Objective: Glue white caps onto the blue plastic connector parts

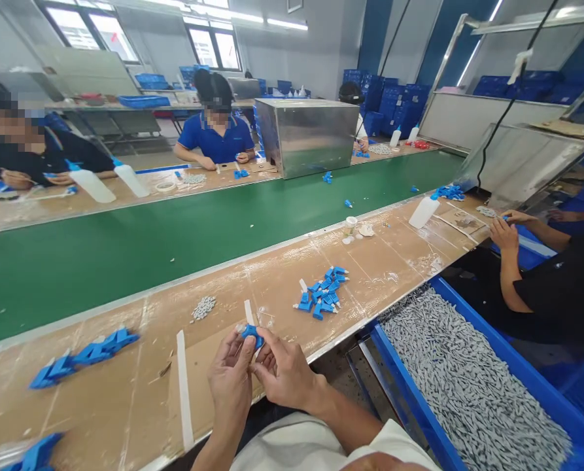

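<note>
A small blue plastic part [250, 332] with a pale tip is held between both hands, just above the brown bench near its front edge. My left hand [230, 373] pinches it from the left with thumb and fingers. From the right, my right hand [286, 369] grips the same part, its fingers bent around it. To the right of my hands lies a pile of similar blue parts [324, 294]. A heap of small grey pieces [204, 307] sits behind my left hand. Further left, a row of blue parts [85, 353] rests on the bench.
A green conveyor belt [223, 239] runs behind the bench [154, 327]. At my right, a blue bin [394, 363] holds many grey pieces. A white bottle [424, 211] stands near a co-worker's hands [507, 232]. A metal box [316, 140] stands across the belt, where other people sit.
</note>
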The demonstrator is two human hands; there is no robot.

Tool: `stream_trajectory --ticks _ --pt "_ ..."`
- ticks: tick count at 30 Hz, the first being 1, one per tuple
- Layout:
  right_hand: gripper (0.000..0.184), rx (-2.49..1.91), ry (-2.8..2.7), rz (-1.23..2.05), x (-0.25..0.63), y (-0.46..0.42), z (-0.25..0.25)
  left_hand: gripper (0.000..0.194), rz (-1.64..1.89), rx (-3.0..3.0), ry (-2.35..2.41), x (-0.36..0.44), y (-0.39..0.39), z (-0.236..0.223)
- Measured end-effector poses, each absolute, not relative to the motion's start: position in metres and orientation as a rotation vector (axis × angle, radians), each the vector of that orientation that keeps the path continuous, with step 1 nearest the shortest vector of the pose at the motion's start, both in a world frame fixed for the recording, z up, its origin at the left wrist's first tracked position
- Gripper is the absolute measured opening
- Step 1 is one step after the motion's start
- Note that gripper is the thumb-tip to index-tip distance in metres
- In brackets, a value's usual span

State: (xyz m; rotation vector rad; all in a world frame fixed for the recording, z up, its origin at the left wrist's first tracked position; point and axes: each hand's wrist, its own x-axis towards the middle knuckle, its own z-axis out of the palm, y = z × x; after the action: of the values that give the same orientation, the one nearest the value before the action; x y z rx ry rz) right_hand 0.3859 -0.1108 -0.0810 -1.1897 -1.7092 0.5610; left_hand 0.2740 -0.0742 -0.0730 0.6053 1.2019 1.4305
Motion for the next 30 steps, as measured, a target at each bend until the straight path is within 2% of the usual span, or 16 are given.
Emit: stream_trajectory --ticks 4,12,22,24,30 --pt "0.063 -1.213 -1.729 0.545 0.389 -0.104 -0.077 0.07 1.403 0.594 1.24 0.277 -0.068 -0.065" --pt "0.067 -1.253 -1.789 0.511 0.393 -0.101 -0.075 0.043 1.393 0.648 1.331 0.284 -0.064 -0.057" --pt "0.075 -1.282 -1.871 0.437 0.397 -0.099 -0.08 0.048 1.388 0.549 1.218 0.28 -0.055 -0.065" --pt "0.07 -1.269 -1.832 0.454 0.403 -0.102 -0.082 0.047 1.434 0.582 1.169 0.272 -0.05 -0.06" --pt "0.041 -1.351 -1.35 0.592 0.435 -0.089 -0.084 0.047 1.769 0.611 1.056 0.215 -0.03 -0.041"
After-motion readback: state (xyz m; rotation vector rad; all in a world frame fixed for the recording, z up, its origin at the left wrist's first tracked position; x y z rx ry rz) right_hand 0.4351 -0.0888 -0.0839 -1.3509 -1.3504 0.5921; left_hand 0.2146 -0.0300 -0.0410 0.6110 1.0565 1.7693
